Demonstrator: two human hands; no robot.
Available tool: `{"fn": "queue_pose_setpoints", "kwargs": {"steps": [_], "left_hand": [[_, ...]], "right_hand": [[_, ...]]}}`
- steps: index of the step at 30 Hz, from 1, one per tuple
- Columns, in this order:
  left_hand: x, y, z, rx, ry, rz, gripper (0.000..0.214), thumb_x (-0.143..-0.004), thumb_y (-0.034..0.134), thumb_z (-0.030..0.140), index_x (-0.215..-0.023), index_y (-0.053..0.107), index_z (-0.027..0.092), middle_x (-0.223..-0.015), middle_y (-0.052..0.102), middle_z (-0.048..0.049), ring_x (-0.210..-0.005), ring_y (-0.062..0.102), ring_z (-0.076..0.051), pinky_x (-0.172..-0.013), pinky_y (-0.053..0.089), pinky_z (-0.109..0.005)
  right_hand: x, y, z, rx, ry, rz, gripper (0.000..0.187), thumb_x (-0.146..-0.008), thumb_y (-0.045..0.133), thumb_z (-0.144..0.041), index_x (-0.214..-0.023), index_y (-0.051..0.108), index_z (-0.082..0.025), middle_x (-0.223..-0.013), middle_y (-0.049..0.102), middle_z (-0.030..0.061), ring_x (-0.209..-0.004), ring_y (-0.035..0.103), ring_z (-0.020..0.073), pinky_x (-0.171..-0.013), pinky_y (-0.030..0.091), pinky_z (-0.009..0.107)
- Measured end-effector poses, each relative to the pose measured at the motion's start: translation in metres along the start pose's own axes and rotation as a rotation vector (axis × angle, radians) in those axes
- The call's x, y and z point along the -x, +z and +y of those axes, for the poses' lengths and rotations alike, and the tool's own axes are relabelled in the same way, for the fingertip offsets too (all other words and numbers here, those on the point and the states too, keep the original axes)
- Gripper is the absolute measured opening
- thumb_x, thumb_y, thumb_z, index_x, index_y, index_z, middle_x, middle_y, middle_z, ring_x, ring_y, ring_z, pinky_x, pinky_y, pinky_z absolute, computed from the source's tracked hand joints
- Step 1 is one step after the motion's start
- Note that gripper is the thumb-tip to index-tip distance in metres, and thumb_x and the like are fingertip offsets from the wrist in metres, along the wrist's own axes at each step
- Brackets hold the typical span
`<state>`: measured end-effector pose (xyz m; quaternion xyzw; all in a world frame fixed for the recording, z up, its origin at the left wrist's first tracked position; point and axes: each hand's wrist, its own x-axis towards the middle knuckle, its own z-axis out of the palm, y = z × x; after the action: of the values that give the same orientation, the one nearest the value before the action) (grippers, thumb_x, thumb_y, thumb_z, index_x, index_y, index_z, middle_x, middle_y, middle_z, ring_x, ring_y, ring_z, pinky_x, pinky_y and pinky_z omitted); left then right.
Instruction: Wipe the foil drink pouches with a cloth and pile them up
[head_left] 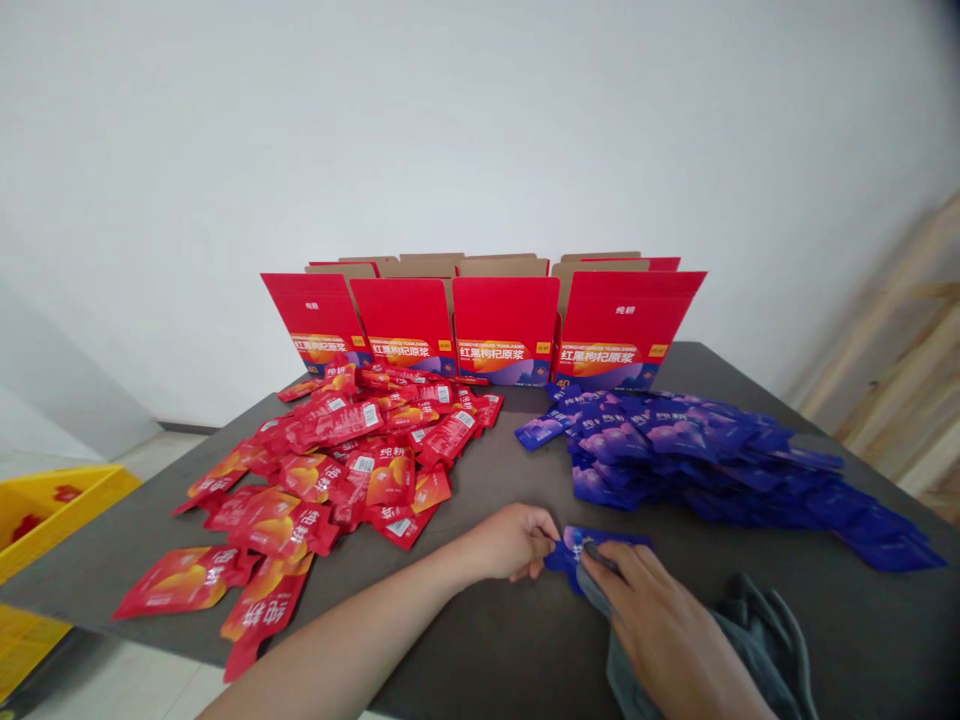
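Note:
A single blue pouch (630, 538) lies near the front of the dark table. My left hand (514, 545) pinches its left end between thumb and fingers. My right hand (652, 610) is closed on a grey-blue cloth (772, 640) and presses a fold of it against the pouch's printed face. The rest of the cloth trails under my right wrist onto the table. Part of the pouch is hidden by the cloth and my right fingers. Behind my right hand is a heap of blue pouches (675, 450); a heap of red pouches (360, 450) spreads to the left.
Several red cartons (506, 320) with raised flaps stand in a row along the back of the table (495, 450), near a white wall. At the left edge is a yellow crate (67, 515) with red items inside. A blurred wooden frame (892, 330) stands at the right.

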<state>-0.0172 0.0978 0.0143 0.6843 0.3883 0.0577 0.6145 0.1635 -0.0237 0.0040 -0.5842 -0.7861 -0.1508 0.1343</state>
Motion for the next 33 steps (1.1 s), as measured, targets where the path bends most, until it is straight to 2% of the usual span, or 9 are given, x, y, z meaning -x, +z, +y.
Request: {"fn": "queue_pose_setpoints", "kwargs": {"steps": [4,9,13,16,18,21,25,29,33], "left_hand": [[0.001,-0.001,0.002,-0.024,-0.013,-0.017,0.008,-0.085,0.048,0.017,-0.09,0.054,0.015,-0.049,0.049,0.0087,-0.034,0.039,-0.005,-0.041,0.028,-0.016],[0.0,-0.001,0.0,-0.03,-0.021,-0.009,0.01,-0.085,0.048,0.016,-0.092,0.055,0.016,-0.049,0.05,0.0088,-0.035,0.04,-0.005,-0.041,0.029,-0.016],[-0.003,0.0,-0.004,-0.019,-0.025,-0.002,0.01,-0.086,0.052,0.021,-0.093,0.056,0.015,-0.049,0.049,0.0095,-0.034,0.039,-0.004,-0.04,0.028,-0.014],[-0.003,0.0,-0.004,-0.016,-0.018,-0.001,0.011,-0.086,0.051,0.021,-0.093,0.056,0.015,-0.049,0.049,0.0092,-0.034,0.039,-0.004,-0.04,0.028,-0.014],[-0.002,0.0,-0.002,-0.014,-0.016,-0.003,0.011,-0.085,0.05,0.019,-0.093,0.056,0.015,-0.049,0.049,0.009,-0.033,0.038,-0.004,-0.04,0.028,-0.014],[0.001,0.0,0.001,-0.013,-0.016,0.002,0.011,-0.084,0.049,0.017,-0.092,0.057,0.014,-0.048,0.048,0.0092,-0.033,0.037,-0.004,-0.038,0.026,-0.014],[0.002,0.0,0.002,-0.005,-0.011,-0.003,0.011,-0.085,0.052,0.021,-0.091,0.058,0.014,-0.048,0.048,0.0094,-0.032,0.036,-0.003,-0.037,0.025,-0.013],[0.001,-0.001,0.0,-0.005,-0.014,-0.003,0.011,-0.084,0.051,0.021,-0.092,0.057,0.014,-0.049,0.049,0.0092,-0.032,0.037,-0.003,-0.037,0.026,-0.013],[0.001,-0.003,0.001,-0.016,-0.038,-0.01,0.011,-0.083,0.048,0.018,-0.092,0.054,0.016,-0.05,0.05,0.0085,-0.033,0.04,-0.004,-0.038,0.029,-0.013]], "right_hand": [[-0.001,0.009,-0.014,-0.01,-0.052,0.022,0.047,-0.069,0.053,-0.003,-0.108,0.067,-0.024,-0.102,0.068,0.0025,-0.092,0.061,0.0194,-0.076,0.054,0.032],[0.021,0.007,0.016,0.02,-0.056,-0.002,0.053,-0.067,0.047,0.002,-0.106,0.068,-0.027,-0.105,0.068,0.0017,-0.09,0.061,0.0176,-0.073,0.054,0.03],[0.039,0.001,0.049,0.07,0.062,-0.018,0.044,-0.075,0.046,-0.005,-0.107,0.068,-0.024,-0.104,0.067,0.0057,-0.089,0.062,0.0182,-0.075,0.054,0.032],[0.035,-0.005,0.059,0.08,0.195,-0.031,0.037,-0.083,0.044,-0.013,-0.111,0.067,-0.02,-0.109,0.066,0.0085,-0.096,0.061,0.0205,-0.082,0.053,0.037],[0.022,-0.007,0.054,0.058,0.219,-0.031,0.036,-0.085,0.044,-0.016,-0.115,0.064,-0.018,-0.113,0.065,0.0093,-0.101,0.059,0.0213,-0.085,0.052,0.038],[-0.002,-0.004,0.034,-0.011,0.171,-0.026,0.038,-0.085,0.046,-0.014,-0.119,0.062,-0.02,-0.115,0.064,0.0072,-0.103,0.058,0.0188,-0.086,0.051,0.033],[-0.017,0.008,0.022,-0.041,0.141,-0.033,0.036,-0.083,0.048,-0.011,-0.111,0.066,-0.025,-0.109,0.066,0.0041,-0.1,0.059,0.0166,-0.083,0.051,0.03],[-0.001,0.015,0.041,-0.022,0.196,-0.041,0.035,-0.082,0.046,-0.011,-0.108,0.068,-0.021,-0.105,0.067,0.0063,-0.095,0.06,0.0189,-0.082,0.051,0.033],[0.021,0.017,0.067,-0.014,0.263,-0.039,0.033,-0.086,0.045,-0.019,-0.109,0.068,-0.019,-0.106,0.068,0.0074,-0.094,0.062,0.0202,-0.081,0.052,0.036]]}}
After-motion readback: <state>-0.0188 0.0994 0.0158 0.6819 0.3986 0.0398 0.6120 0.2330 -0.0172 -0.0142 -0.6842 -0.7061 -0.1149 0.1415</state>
